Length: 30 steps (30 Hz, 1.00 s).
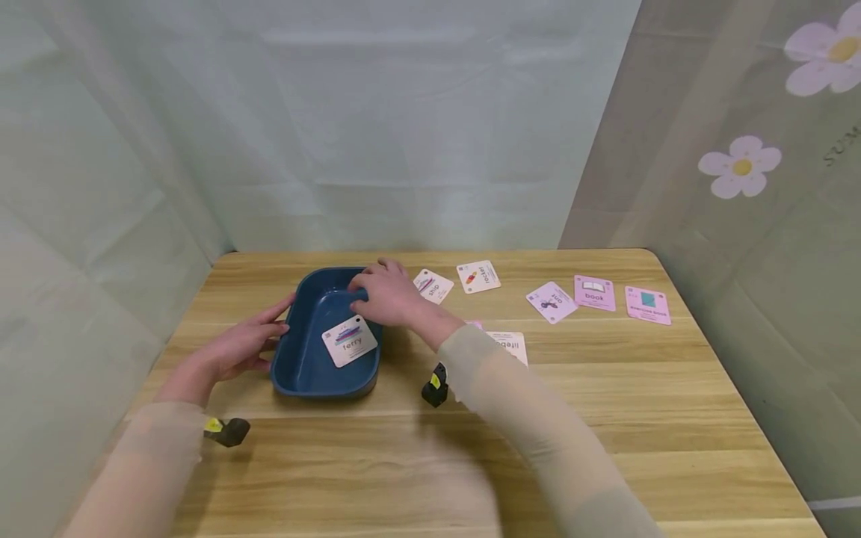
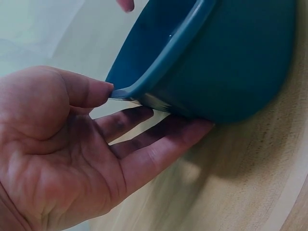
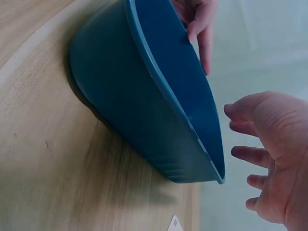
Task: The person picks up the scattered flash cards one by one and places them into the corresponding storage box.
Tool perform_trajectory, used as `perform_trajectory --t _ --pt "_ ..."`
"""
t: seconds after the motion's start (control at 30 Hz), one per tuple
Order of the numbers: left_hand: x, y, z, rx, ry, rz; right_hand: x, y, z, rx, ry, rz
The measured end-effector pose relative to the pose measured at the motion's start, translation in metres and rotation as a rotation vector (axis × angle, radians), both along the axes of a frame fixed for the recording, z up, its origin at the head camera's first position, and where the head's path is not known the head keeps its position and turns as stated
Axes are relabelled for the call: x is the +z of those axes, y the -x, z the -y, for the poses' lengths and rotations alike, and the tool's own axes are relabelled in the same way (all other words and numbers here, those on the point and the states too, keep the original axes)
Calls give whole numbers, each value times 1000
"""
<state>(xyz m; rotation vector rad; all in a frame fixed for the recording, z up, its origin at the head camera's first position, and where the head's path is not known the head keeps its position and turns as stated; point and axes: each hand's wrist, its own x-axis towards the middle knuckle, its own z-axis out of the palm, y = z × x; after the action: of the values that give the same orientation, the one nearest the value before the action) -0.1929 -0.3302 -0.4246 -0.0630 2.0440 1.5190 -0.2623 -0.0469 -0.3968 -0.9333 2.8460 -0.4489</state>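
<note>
At lower left of the head view, a pale sleeve (image 1: 144,456), with a black-and-yellow device (image 1: 229,432) at the wrist. Just above, the left grip (image 1: 245,344), pinching the wall of a dark blue bin (image 1: 309,359), thumb at the rim and fingers against the outside. Left of the frame's centre, the bin itself, set on a wood-grain tabletop (image 1: 336,463), with a white "ferry" card (image 1: 351,345) face up inside, toward the lower right. Above the bin's upper right rim, the right grip (image 1: 386,295), fingers spread and lightly bent, clear of the rim in the right wrist view. Just right of that hand, partly covered, a "ship" card (image 1: 433,287); below, a second black-and-yellow device (image 1: 435,386). Farther right, near the back edge, a "rocket" card (image 1: 478,277). Near mid-frame, partly hidden by the right sleeve (image 1: 531,411), a sliver of pink card (image 1: 475,325) and an upside-down white card (image 1: 513,345) with lettering beginning "life". Right of centre, in a loose row, a tilted "ant" card (image 1: 552,302), then a pink "book" card (image 1: 595,293) and a pink "exercise book" card (image 1: 648,305). At upper right, on hanging fabric (image 1: 673,232), two printed flowers (image 1: 740,167).
</note>
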Motion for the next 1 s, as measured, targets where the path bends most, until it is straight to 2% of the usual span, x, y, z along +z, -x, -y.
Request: perform_trajectory --t 0.27,0.6,0.87,1.0 --pt "2 0 0 5 11 13 5 2 -10 3 46 -6" --pt "3 -3 0 -1 18 3 15 -4 -30 27 121 -75" --pt "2 -3 1 -3 -28 0 19 -4 -52 -29 252 -29" --pt "2 -2 1 -10 -30 -4 22 -2 -61 -39 290 -45"
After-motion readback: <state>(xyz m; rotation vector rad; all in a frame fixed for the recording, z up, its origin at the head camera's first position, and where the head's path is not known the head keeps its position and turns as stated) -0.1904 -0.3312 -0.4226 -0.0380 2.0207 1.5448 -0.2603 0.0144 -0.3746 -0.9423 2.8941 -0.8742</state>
